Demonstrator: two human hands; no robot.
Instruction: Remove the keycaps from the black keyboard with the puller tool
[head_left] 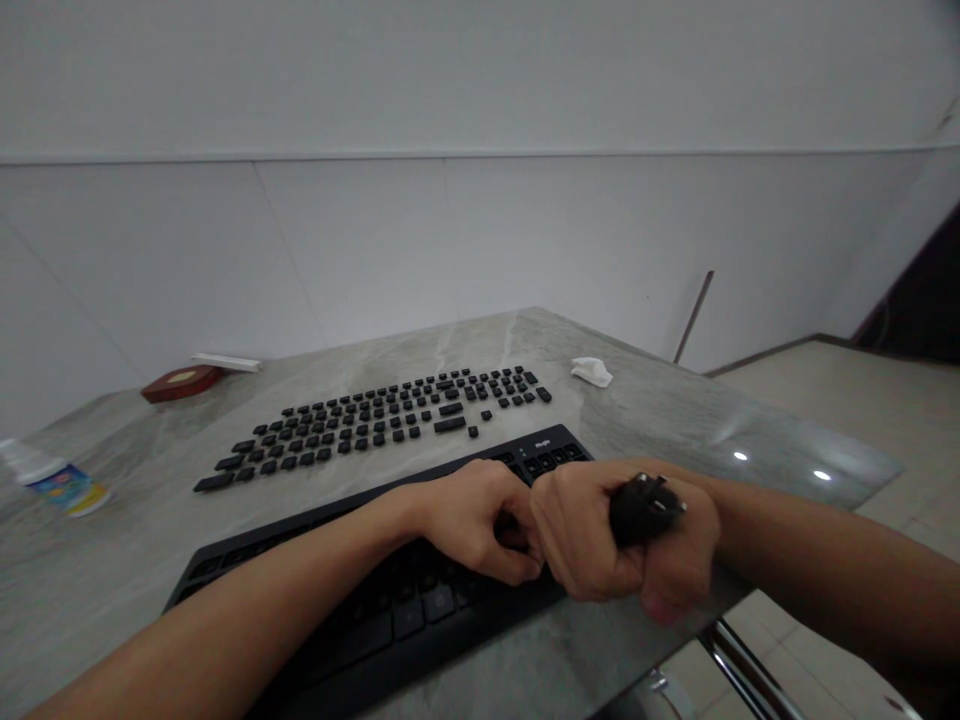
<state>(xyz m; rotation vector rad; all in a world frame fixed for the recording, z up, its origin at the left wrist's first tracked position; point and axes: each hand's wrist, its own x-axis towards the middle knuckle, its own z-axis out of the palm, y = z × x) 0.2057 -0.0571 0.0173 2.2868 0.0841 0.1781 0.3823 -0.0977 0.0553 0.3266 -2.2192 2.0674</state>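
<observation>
A black keyboard [367, 640] lies on the table under both hands, with bare sockets near its far right corner and some keys still seated along the near side. My left hand [480, 520] rests over its right part, fingers curled and closed at the tips; whatever they pinch is hidden. Beside it, my right hand [577, 530] is wrapped round a black-handled tool [645, 508], whose butt end with small metal bits faces me; its working end is hidden behind the hands. Beyond the keyboard, loose black keycaps [450, 425] are laid out in rows.
On the grey marbled table [675, 400] a crumpled white tissue [592, 372] lies right of the keycaps. At left are a spray bottle [64, 485] on its side, a reddish-brown wooden object [180, 383] and a white strip [227, 362]. A wall stands behind; the table's edge runs at right.
</observation>
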